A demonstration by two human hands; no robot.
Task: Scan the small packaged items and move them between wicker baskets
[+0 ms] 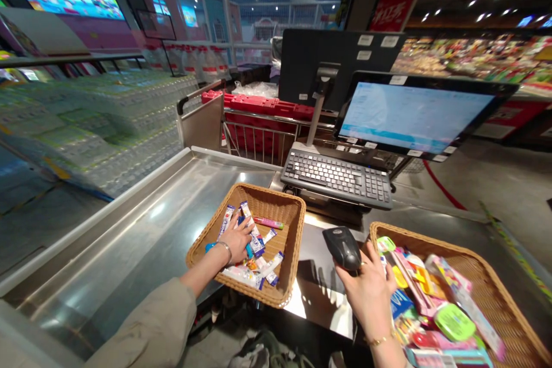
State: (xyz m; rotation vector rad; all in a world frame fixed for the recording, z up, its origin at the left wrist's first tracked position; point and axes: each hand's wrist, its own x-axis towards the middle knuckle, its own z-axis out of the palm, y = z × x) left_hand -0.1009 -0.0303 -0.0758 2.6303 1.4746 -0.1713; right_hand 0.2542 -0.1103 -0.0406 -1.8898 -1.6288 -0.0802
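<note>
Head view shows a steel checkout bench (142, 224) running from 8 o'clock up to the centre, with a monitor (418, 115) at 2 o'clock and a keyboard (338, 177) just below it. Two wicker baskets sit on the bench: a small basket (293, 207) at centre and a larger basket (495, 276) at 4 o'clock, crowded with bright packaged goods.

In the small basket the left hand (236, 237) lies palm down on a loose heap of small wrapped packets (254, 241), its fingers (241, 223) curled onto one or two of them; whether any packet is truly pinched I cannot tell. These packets look light, thin and crinkly, likely slick film that slides under a flat palm, so a pinch across the narrow sides or at a sealed end would probably hold best.

The right hand (370, 293), near 5 o'clock, wraps the grip of a black barcode scanner (342, 246), with its fingers closed about it. The scanner looks rigid and moderately weighty, its head pointing up toward the keyboard, between the two baskets.
</note>
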